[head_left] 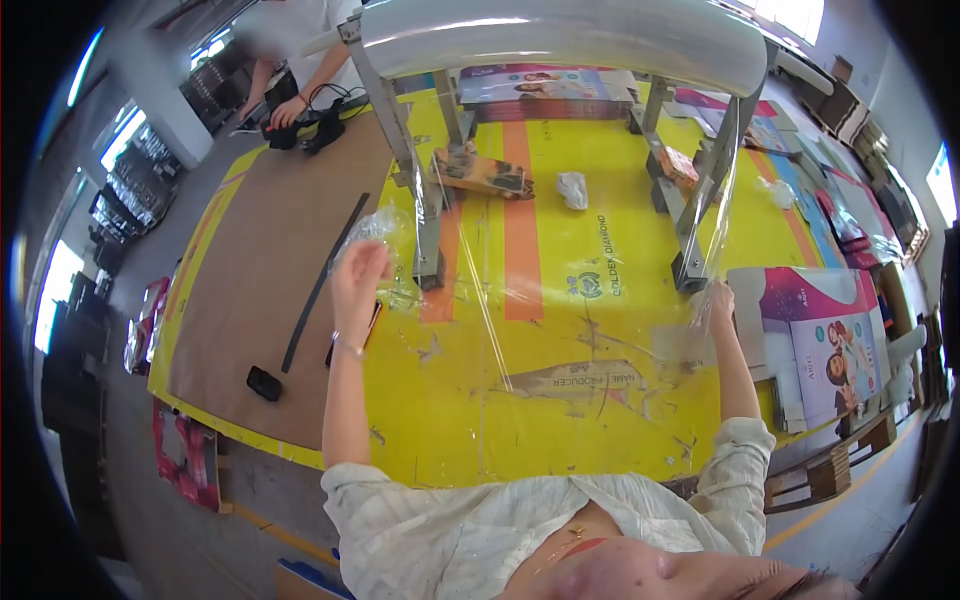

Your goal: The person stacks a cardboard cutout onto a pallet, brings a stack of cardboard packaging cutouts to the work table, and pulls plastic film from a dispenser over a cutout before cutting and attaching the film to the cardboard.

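A large roll of clear plastic film (560, 38) lies across a metal stand (428, 235). A see-through sheet seems to come down from it over the yellow table (600, 440). My left hand (360, 272) is raised left of the stand, its fingers closed on the bunched film edge (383, 228). On the other side, my right hand (719, 302) is closed on the film's right edge, beside the stand's right foot and a stack of printed cardboard sheets (830, 345). The fingertips of the right hand are partly hidden.
A long dark strip (325, 283) and a small black object (264, 383) lie on brown board (250, 270). Crumpled white plastic (572, 190) and a patterned box (483, 173) sit beneath the roll. A co-worker's hand (288, 111) touches black items at the far left.
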Demonstrator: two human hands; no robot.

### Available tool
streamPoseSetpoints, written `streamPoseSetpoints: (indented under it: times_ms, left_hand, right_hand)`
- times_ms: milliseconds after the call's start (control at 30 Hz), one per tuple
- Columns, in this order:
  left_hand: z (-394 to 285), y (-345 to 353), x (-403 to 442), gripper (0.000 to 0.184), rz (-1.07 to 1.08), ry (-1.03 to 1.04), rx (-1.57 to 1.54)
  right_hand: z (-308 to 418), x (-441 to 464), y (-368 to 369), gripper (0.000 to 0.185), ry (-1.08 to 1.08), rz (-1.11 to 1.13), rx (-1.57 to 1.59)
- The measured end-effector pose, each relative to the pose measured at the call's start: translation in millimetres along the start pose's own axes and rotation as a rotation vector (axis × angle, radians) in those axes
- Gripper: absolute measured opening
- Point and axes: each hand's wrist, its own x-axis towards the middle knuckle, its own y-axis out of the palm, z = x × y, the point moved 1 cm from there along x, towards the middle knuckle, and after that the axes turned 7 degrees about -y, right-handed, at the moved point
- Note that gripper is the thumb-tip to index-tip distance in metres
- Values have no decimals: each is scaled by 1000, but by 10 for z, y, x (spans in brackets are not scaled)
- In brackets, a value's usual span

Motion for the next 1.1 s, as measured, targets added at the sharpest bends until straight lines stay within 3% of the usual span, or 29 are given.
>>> streamPoseSetpoints:
  times_ms: [133,267,333,533,667,800,867,967,1067,1100]
  left_hand:
    - [246,168,447,33,-54,67,100]
    - [198,372,718,42,140,-176,-265]
    - [159,417,842,43,226,-236,-396]
    - [126,422,1129,30,300,-306,-652]
    - [67,402,1107,21,174,-257,-633]
    - [18,378,1074,20,82,-245,-521]
    - [7,382,1069,19,70,-228,-494]
    - [34,400,1090,19,47,-190,-433]
    - [-25,409,1062,21,19,-126,-362]
    - [-44,415,1042,22,6,-94,-327]
  right_hand:
    - [84,-322,-327,20,-11,2,73]
    - [-349,-486,-386,27,-183,252,44]
    - [-166,-927,-849,21,143,42,838]
    - [134,-1016,-1872,21,-265,-321,1116]
    - [787,-791,-2196,29,-453,-199,1493]
    - [1696,-742,-2276,22,-385,192,1782]
    - [2127,-733,-2272,19,-479,287,1764]
    - [2781,-611,-2260,19,-765,291,1364]
    - [3478,-586,-2098,15,-1112,58,1024]
    - [3688,-602,-2085,13,-1279,-156,824]
